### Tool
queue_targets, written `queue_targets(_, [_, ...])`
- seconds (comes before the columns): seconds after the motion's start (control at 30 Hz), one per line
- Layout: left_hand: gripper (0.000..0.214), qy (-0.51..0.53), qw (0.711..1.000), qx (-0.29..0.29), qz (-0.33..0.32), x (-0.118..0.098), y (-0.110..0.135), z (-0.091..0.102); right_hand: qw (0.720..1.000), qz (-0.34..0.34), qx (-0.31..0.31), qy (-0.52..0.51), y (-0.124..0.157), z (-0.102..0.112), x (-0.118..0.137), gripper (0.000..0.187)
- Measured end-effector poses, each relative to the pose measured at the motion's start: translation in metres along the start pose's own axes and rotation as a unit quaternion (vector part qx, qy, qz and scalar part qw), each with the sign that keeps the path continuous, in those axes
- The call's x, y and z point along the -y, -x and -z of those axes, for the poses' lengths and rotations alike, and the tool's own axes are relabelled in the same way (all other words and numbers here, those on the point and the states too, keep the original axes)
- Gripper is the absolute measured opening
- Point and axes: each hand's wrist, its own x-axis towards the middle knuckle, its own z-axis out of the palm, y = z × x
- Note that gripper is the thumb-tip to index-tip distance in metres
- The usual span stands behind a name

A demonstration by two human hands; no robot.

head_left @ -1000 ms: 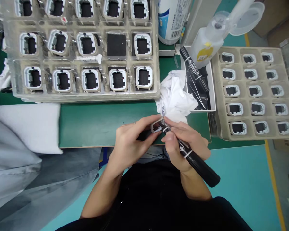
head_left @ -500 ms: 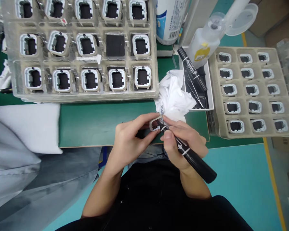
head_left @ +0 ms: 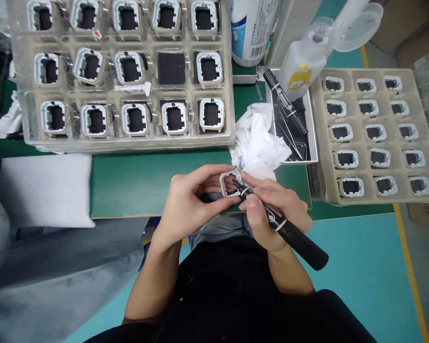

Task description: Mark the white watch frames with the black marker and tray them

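Observation:
Between the thumb and fingers of my left hand (head_left: 193,200) is a small squarish plastic frame (head_left: 223,185), light beige with a dark inner edge. My right hand (head_left: 275,209) grips a black marker pen (head_left: 296,240) like a writing tool, its tip angled into the frame's opening. Whether the tip touches the inner edge I cannot tell. Both hands are close together just over the table's front edge. Right behind them lies a crumpled white cloth (head_left: 255,138).
A clear tray (head_left: 128,143) of similar frames sits at the back left, with one pocket bare. Another tray (head_left: 321,186) of frames stands at right. A white box (head_left: 312,143) holds a second marker and tweezers, near two bottles. A white pad (head_left: 46,190) lies left, beside another person's clothed legs.
My left hand has turned the frame slightly, so its opening faces up more. The marker has tilted a little with my right hand. At left, the other person's clothing has shifted.

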Motion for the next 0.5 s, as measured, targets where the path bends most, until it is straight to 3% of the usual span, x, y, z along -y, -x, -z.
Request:
queue_targets(0.2, [0.053, 0.046, 0.999, 0.019, 0.008, -0.0001, -0.0012, 0.0032, 0.997, -0.044, 0.041, -0.041, -0.0011, 0.0072, 0.0022, 0.013])
queue_targets(0.5, [0.058, 0.060, 0.998, 0.026, 0.012, 0.0005, -0.0006, 0.0041, 0.998, -0.011, 0.020, -0.050, -0.0002, 0.0069, -0.0008, 0.016])
